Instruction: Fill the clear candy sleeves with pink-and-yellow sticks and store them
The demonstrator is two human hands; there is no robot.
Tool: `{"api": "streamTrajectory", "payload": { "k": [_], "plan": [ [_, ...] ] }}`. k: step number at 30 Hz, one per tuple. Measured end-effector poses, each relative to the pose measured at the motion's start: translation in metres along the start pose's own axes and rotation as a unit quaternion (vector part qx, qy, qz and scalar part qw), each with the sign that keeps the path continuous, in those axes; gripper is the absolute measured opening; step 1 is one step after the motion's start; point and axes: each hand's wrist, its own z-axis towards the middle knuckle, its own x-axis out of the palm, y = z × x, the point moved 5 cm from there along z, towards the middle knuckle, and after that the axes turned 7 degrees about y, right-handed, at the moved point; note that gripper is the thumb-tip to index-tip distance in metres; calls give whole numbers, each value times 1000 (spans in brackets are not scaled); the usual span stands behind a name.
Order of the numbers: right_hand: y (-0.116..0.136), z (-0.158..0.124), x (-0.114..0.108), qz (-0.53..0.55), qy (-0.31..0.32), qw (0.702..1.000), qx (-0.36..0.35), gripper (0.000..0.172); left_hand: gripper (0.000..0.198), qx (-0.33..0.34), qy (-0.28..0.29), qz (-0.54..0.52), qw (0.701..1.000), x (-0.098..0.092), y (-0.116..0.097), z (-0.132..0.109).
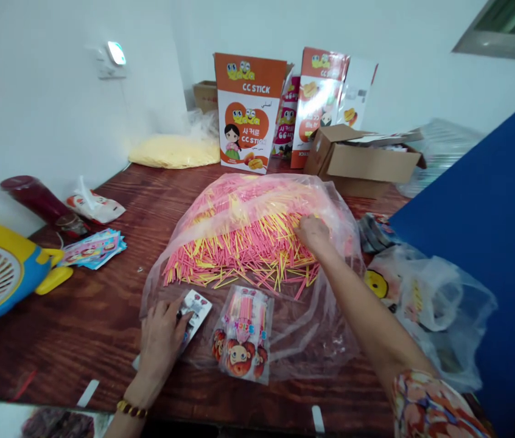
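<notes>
A large clear plastic bag (285,340) lies open on the dark wooden table, full of thin pink and yellow sticks (239,249). My right hand (315,234) reaches into the right side of the pile, its fingers curled round sticks. At the lower left, my left hand (161,328) rests with bent fingers on a small printed packet (197,311), thumb and fingers pressed on it. Between the hands, nearer the front edge, lie printed clear pouches (241,340) with pink and yellow sticks inside.
Tall CC Stick boxes (251,115) and an open carton (371,161) stand at the back. A yellow and blue fan (2,274), flat packets (95,248), a tissue pack (97,207) and a dark red bottle (42,201) sit left. Plastic bags (440,304) lie right.
</notes>
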Motion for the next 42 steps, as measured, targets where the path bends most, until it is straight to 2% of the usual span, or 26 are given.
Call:
{"api": "streamTrajectory", "payload": {
  "k": [4, 9, 14, 19, 25, 30, 34, 37, 42],
  "plan": [
    [8, 9, 6, -14, 2, 1000, 6, 36, 32, 1, -14, -56, 998, 2, 2, 4],
    [14, 15, 15, 2, -17, 1000, 5, 38, 23, 7, -21, -179, 984, 4, 10, 10],
    [9, 19, 16, 33, 14, 999, 14, 37, 20, -28, 6, -259, 965, 7, 17, 17],
    [-8, 24, 9, 95, 61, 993, 29, 28, 22, -62, 43, -281, 957, 7, 23, 22],
    [-21, 19, 8, 220, 62, 973, 15, 19, 27, -40, -10, -273, 961, -13, 20, 16],
    [-24, 9, 19, 353, 51, 934, -8, 11, 28, -21, -32, -279, 960, -22, 17, 9],
    [-23, -4, 34, 464, 48, 884, -19, 6, 28, -27, -36, -310, 950, -30, 15, 5],
    [-18, -22, 48, 543, 46, 838, -29, 16, 29, -52, -22, -363, 930, -36, 13, 2],
    [-3, -62, 77, 650, 55, 756, -50, 39, 29, -72, 0, -475, 877, -37, 6, -1]
  ]
}}
